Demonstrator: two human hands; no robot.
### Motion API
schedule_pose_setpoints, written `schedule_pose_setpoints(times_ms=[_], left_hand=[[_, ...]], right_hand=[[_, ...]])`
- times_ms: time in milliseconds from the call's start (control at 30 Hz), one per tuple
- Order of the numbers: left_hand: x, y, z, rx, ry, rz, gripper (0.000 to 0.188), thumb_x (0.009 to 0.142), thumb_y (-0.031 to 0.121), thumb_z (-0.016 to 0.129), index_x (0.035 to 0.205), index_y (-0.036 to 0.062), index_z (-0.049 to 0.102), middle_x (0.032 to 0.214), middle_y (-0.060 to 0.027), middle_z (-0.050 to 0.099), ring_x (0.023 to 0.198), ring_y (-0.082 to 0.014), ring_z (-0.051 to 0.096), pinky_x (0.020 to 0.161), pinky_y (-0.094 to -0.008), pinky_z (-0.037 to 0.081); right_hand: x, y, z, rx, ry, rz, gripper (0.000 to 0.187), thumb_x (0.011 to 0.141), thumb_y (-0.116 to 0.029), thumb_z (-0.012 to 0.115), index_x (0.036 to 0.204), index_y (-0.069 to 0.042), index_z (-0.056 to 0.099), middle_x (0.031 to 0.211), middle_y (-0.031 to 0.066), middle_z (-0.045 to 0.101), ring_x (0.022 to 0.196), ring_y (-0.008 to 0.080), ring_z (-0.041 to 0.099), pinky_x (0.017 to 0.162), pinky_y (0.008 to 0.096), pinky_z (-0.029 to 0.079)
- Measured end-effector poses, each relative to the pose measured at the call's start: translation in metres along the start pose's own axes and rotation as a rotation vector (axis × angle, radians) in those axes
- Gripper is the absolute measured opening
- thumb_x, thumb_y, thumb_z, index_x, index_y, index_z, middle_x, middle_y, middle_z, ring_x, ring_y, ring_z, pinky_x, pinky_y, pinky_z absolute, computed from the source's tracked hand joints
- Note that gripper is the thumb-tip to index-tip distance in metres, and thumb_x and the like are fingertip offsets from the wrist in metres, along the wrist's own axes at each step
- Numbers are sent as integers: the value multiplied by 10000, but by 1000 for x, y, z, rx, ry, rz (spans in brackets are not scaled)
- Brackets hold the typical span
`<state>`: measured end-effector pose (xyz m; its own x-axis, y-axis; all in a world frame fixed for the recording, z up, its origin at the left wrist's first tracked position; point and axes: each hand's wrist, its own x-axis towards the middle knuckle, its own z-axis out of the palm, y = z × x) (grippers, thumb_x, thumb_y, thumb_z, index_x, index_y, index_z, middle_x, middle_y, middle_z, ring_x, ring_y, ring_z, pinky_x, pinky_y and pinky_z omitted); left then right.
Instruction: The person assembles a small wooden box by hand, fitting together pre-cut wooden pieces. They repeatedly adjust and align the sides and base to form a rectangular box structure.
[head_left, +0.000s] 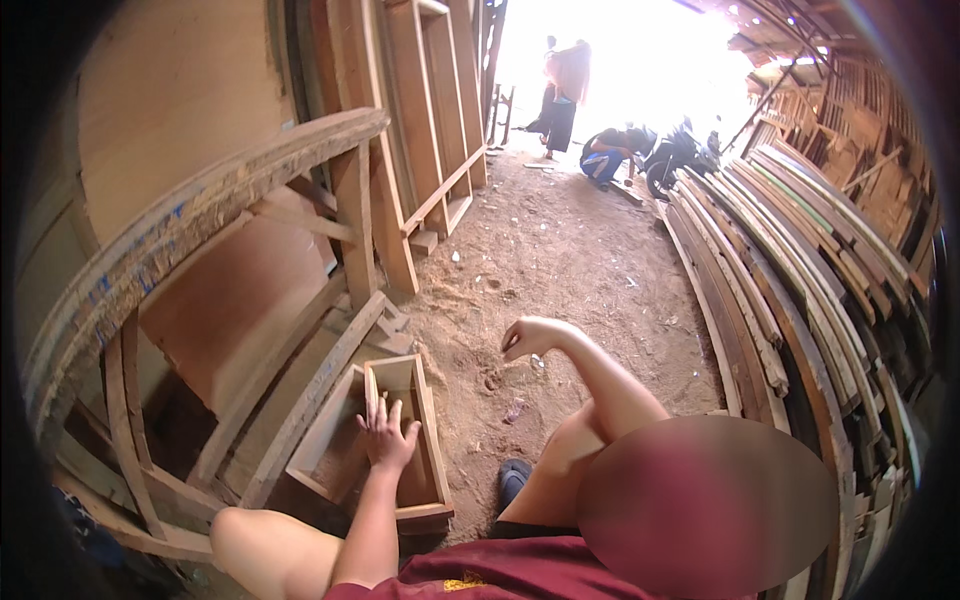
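Observation:
Below me on the left, a wooden box frame with two compartments, like a pair of drawers, rests beside a rough work stand. My left hand reaches over it, fingers stretched and spread, touching the wood near the middle divider. My right hand hangs above the dirt floor to the right of the box, with its arm bent and its fingers curled together. Whatever those fingers may hold is too small to make out.
A timber stand rises on the left, with upright wooden frames behind it. Long planks are stacked along the right. Farther off, a person crouches near a motorcycle, and others stand in bright light.

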<state>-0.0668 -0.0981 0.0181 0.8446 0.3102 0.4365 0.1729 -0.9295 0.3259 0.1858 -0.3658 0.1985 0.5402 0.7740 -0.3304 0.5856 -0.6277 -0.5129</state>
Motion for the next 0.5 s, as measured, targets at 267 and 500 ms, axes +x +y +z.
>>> schedule_pose_setpoints(times_ms=[267, 500], left_hand=[[-16, 40, -10, -185, -353, -201, 554, 819, 454, 653, 1253, 111, 607, 1184, -168, 640, 1108, -336, 597, 1022, -496, 382], [-13, 36, -22, -211, -405, -304, 259, 828, 287, 678, 964, 77, 744, 941, -113, 719, 867, -272, 692, 794, -361, 529]], right_hand=[[44, -52, 49, -224, -333, 69, 360, 907, -253, 466, 1008, 61, 612, 819, 167, 654, 637, 240, 624, 533, 390, 510], [57, -94, 66, -250, -350, -115, 317, 889, -200, 463, 1110, 8, 555, 862, 167, 631, 672, 262, 621, 491, 424, 499]])
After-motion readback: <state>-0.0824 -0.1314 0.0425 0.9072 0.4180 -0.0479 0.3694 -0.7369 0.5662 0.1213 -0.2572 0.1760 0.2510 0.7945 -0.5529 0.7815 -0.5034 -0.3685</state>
